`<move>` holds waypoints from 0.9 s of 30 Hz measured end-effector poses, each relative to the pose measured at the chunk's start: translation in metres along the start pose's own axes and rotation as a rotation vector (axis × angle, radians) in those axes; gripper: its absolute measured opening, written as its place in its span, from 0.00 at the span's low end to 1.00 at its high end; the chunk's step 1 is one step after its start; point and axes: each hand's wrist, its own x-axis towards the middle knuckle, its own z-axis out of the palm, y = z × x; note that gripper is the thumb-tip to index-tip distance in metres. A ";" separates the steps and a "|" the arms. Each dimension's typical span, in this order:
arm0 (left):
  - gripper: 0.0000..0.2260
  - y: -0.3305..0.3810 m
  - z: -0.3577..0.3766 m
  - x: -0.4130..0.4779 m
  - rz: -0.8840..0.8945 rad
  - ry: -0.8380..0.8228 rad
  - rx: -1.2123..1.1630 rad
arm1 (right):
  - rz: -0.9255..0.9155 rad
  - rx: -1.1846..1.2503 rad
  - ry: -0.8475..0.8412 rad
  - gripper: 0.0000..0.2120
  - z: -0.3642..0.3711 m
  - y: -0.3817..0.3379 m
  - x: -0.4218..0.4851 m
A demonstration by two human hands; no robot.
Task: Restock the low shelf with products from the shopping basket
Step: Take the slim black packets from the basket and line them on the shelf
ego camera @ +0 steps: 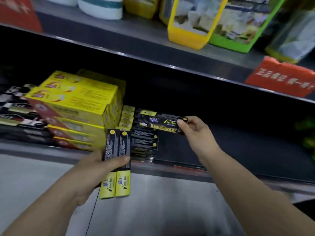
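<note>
Paired boxes (pixel 117 145) gripped by curled fingers of left hand (pixel 92 169), 8 o'clock. Single box (pixel 158 121) pinched by fingers of right hand (pixel 196 130), 4 o'clock.

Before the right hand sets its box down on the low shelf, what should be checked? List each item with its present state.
1. The right hand has hold of the black-and-yellow box: ok, it pinches one end.
2. The box is lined up over the matching stack: ok, it hangs above the stack.
3. There is spare room on the low shelf: ok, the shelf is bare to the right of the stack.
4. The left hand has the two more boxes secure: ok, the fingers wrap round both.
5. The stack is level and squared: cannot tell, it is blurred.
</note>
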 end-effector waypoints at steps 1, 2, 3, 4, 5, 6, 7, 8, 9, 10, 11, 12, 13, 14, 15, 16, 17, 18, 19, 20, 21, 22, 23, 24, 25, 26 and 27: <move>0.19 -0.004 0.000 0.004 0.004 0.008 -0.005 | 0.001 0.004 -0.009 0.14 0.011 0.002 0.006; 0.16 -0.008 0.000 0.009 0.014 0.021 -0.010 | 0.008 0.004 -0.027 0.15 0.022 0.004 0.012; 0.13 -0.012 -0.001 0.013 0.024 0.034 -0.012 | 0.023 0.001 -0.058 0.14 0.031 0.008 0.018; 0.12 -0.016 -0.001 0.016 0.032 0.041 -0.012 | 0.035 -0.012 -0.104 0.11 0.039 0.012 0.023; 0.11 -0.019 0.000 0.019 0.038 0.040 -0.013 | 0.044 -0.037 -0.160 0.07 0.047 0.015 0.026; 0.11 -0.021 0.001 0.021 0.044 0.028 -0.015 | 0.050 -0.071 -0.214 0.06 0.053 0.019 0.029; 0.11 -0.023 0.003 0.022 0.048 0.013 -0.017 | 0.056 -0.105 -0.257 0.07 0.058 0.022 0.031; 0.12 -0.024 0.004 0.024 0.048 0.003 -0.019 | 0.062 -0.137 -0.278 0.09 0.061 0.025 0.033; 0.12 -0.024 0.005 0.025 0.048 -0.001 -0.021 | 0.063 -0.160 -0.280 0.10 0.063 0.027 0.034; 0.13 -0.024 0.005 0.026 0.051 -0.001 -0.022 | 0.057 -0.177 -0.276 0.09 0.064 0.028 0.035; 0.12 -0.024 0.005 0.027 0.053 0.001 -0.025 | 0.050 -0.197 -0.274 0.08 0.065 0.027 0.035; 0.12 -0.023 0.005 0.029 0.052 0.002 -0.033 | 0.040 -0.226 -0.278 0.08 0.065 0.025 0.035; 0.12 -0.023 0.005 0.030 0.045 0.001 -0.047 | 0.027 -0.267 -0.283 0.09 0.066 0.023 0.034; 0.11 -0.023 0.006 0.030 0.035 -0.005 -0.068 | 0.003 -0.336 -0.279 0.11 0.066 0.021 0.033; 0.11 -0.022 0.007 0.030 0.025 -0.021 -0.098 | -0.040 -0.432 -0.257 0.14 0.065 0.018 0.029; 0.11 -0.020 0.008 0.030 0.015 -0.044 -0.131 | -0.110 -0.521 -0.223 0.15 0.065 0.012 0.025; 0.13 -0.018 0.008 0.029 0.007 -0.074 -0.160 | -0.196 -0.561 -0.197 0.16 0.065 0.005 0.018; 0.15 -0.015 0.007 0.028 0.002 -0.107 -0.181 | -0.266 -0.543 -0.199 0.16 0.065 -0.002 0.012; 0.19 -0.011 0.006 0.028 0.001 -0.139 -0.197 | -0.293 -0.457 -0.241 0.15 0.065 -0.011 0.005; 0.22 -0.008 0.005 0.029 0.007 -0.164 -0.213 | -0.267 -0.321 -0.319 0.15 0.065 -0.020 -0.001; 0.24 -0.004 0.004 0.029 0.022 -0.183 -0.224 | -0.202 -0.170 -0.418 0.16 0.064 -0.027 -0.007; 0.25 0.000 0.004 0.029 0.044 -0.199 -0.224 | -0.136 -0.049 -0.502 0.17 0.063 -0.032 -0.011; 0.25 0.004 0.005 0.029 0.065 -0.209 -0.212 | -0.096 0.009 -0.555 0.18 0.060 -0.036 -0.013; 0.25 0.007 0.006 0.028 0.083 -0.215 -0.195 | -0.082 0.030 -0.583 0.18 0.058 -0.039 -0.014; 0.24 0.009 0.007 0.027 0.093 -0.216 -0.180 | -0.076 0.055 -0.593 0.18 0.054 -0.040 -0.014; 0.23 0.010 0.007 0.026 0.099 -0.211 -0.170 | -0.070 0.090 -0.595 0.17 0.051 -0.042 -0.013; 0.22 0.010 0.006 0.026 0.100 -0.195 -0.166 | -0.059 0.151 -0.585 0.16 0.047 -0.043 -0.011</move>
